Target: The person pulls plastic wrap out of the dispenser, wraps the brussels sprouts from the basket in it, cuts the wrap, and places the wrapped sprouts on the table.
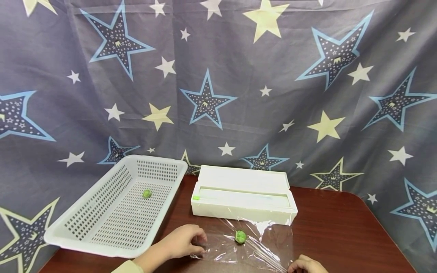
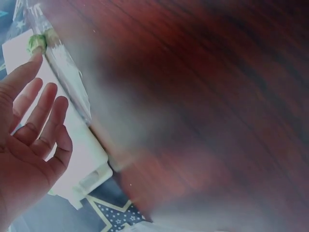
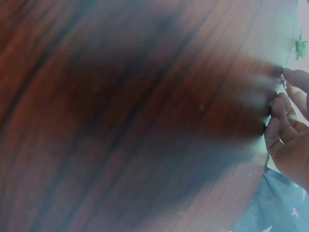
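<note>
A sheet of clear cling film (image 1: 218, 254) lies on the table, running from the front of a white film box (image 1: 244, 217). On it sits a small round green vegetable (image 1: 240, 237), like a Brussels sprout. My left hand (image 1: 187, 241) is at the film's left edge; in the left wrist view its fingers (image 2: 46, 104) are loosely bent, thumb apart, with nothing visibly held. My right hand (image 1: 307, 264), partly cut off by the frame, pinches the film's near right corner, where creases converge. In the right wrist view its thumb and fingers (image 3: 280, 113) are close together.
A white perforated basket (image 1: 99, 248) stands at the left with another small green vegetable (image 1: 146, 193) inside. The film box's lid (image 1: 244, 178) is up, and a green slider (image 1: 196, 197) sits at its left end. Behind the brown table (image 1: 341, 227) hangs a star-patterned curtain (image 1: 239, 49).
</note>
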Demonstrator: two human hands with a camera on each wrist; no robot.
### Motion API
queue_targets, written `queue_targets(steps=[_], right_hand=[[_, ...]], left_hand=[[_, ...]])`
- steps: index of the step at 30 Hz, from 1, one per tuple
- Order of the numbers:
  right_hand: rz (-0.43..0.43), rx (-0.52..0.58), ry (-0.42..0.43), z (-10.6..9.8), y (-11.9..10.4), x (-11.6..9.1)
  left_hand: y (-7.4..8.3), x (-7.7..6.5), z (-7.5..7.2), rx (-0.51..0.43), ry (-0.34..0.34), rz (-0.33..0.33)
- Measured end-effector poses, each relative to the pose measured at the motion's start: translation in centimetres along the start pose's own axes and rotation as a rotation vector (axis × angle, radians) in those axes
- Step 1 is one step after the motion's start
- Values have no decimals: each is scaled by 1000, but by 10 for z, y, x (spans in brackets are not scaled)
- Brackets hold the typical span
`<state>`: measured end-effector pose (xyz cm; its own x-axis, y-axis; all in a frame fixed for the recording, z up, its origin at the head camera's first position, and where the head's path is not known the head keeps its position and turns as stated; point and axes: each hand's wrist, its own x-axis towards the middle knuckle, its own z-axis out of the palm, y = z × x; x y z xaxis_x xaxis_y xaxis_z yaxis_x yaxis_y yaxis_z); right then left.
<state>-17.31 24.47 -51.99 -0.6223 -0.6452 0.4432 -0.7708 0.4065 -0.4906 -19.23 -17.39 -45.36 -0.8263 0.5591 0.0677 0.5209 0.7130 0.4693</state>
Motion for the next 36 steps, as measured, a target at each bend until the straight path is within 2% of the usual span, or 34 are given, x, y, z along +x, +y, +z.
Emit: queue_targets(steps=[6, 12, 16, 20, 27, 32, 36], right_hand=[[24, -5, 2, 0, 0, -1], [24, -6, 7, 1, 1, -1], [54, 0, 2, 1, 0, -2], [76, 8, -8, 0, -1, -3], [32, -32, 35, -1, 0, -4], [41, -27, 35, 0, 1, -5], [11, -32, 53, 2, 3, -5]], left_hand=[[-4, -8, 0, -11, -21, -10], [-8, -19, 0, 17, 12, 48], [-10, -23, -1, 63, 0, 69], [-12, -25, 1, 103, -10, 83], [-14, -23, 4, 100, -7, 78], [-15, -23, 6, 121, 13, 88], [-14, -24, 6, 129, 27, 86]])
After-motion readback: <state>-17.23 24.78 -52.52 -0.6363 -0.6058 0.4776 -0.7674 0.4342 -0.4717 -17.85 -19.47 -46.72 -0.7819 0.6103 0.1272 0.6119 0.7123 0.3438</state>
